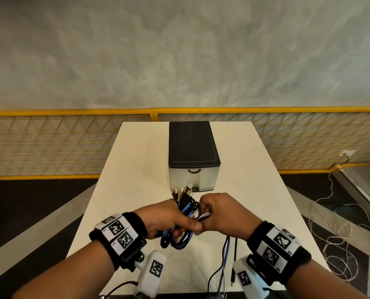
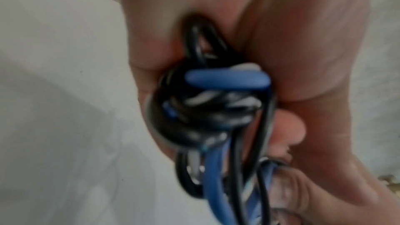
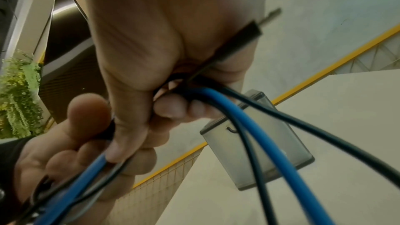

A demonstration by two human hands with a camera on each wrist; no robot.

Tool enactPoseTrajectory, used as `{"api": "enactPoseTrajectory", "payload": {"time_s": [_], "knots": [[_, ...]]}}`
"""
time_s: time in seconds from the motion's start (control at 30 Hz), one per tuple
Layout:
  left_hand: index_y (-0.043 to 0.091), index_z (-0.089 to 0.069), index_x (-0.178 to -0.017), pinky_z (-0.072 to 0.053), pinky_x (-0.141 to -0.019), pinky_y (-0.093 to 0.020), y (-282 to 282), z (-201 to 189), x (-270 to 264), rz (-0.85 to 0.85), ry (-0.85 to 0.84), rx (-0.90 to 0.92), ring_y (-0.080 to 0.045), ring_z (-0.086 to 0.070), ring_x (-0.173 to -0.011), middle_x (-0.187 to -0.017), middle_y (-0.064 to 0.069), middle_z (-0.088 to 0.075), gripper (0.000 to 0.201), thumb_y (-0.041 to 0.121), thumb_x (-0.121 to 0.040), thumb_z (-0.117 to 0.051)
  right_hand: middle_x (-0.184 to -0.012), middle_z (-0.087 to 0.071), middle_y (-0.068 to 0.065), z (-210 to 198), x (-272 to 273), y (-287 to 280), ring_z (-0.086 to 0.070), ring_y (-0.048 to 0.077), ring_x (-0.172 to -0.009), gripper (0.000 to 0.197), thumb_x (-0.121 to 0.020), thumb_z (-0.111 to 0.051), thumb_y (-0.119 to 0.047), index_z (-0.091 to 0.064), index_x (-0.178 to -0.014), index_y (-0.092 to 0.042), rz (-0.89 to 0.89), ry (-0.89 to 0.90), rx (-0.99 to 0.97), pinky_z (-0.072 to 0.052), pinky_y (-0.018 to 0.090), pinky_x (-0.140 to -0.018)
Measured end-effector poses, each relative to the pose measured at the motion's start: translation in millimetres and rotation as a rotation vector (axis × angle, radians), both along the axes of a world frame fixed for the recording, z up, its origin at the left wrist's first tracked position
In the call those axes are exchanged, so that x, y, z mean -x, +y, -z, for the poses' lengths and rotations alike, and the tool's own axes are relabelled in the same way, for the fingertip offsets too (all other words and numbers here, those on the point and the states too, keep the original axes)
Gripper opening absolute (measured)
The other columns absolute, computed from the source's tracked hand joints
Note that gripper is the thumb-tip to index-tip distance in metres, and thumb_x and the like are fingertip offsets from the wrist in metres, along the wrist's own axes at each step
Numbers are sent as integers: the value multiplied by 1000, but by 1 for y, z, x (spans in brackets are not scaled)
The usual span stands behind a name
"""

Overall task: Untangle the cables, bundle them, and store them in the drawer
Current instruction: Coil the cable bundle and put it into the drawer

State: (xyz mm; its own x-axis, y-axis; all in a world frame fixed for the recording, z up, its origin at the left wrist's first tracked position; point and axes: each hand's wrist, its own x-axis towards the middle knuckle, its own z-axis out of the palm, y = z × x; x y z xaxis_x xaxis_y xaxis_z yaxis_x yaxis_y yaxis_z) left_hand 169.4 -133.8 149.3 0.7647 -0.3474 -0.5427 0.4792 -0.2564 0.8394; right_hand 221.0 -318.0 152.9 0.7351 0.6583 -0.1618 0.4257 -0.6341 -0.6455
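A bundle of blue, black and white cables [image 1: 185, 212] is held above the near part of the white table [image 1: 136, 169]. My left hand [image 1: 169, 221] grips the folded bundle [image 2: 212, 102], whose USB plugs [image 1: 184, 192] stick up toward the drawer unit. My right hand [image 1: 218, 212] grips the loose strands [image 3: 233, 109] beside it; a blue and two black tails [image 1: 226, 255] hang down over the table's near edge. A small drawer unit [image 1: 193, 156] with a black top and a closed translucent drawer stands at the table's middle, seen also in the right wrist view [image 3: 259, 143].
A yellow mesh fence [image 1: 50, 143] runs behind the table below a grey wall. Thin white cord [image 1: 339, 244] lies tangled on the dark floor to the right. A green plant [image 3: 19, 95] shows at the left of the right wrist view.
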Motion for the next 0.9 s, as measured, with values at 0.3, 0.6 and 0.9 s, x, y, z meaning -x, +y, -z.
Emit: {"api": "enactPoseTrajectory", "payload": {"time_s": [0.3, 0.6, 0.9], "knots": [[16, -68, -74, -53, -59, -27, -4, 22, 11, -52, -17, -117, -14, -63, -58, -71, -1, -68, 19, 2, -71, -82, -75, -50, -12, 11, 5, 8, -44, 3, -62, 41, -72, -73, -9, -41, -89, -27, -68, 148, -37, -35, 16, -55], [5, -70, -83, -53, -68, -23, -12, 29, 20, -251, -60, 65, -24, -72, -87, -92, -19, -73, 15, -7, -75, -68, -78, -60, -1, 6, 2, 7, -53, 8, -64, 44, -70, -76, -4, -44, -92, -26, 82, 214, -221, -48, 27, -62], [10, -65, -84, -53, -64, -37, -14, 35, 26, -348, 73, 277, -22, -58, -61, -68, -10, -56, 11, 5, -75, -68, -79, -71, 13, 11, -6, 1, -63, 13, -58, 29, -72, -84, -16, -57, -81, -13, 92, 327, -233, -48, 22, -51]]}}
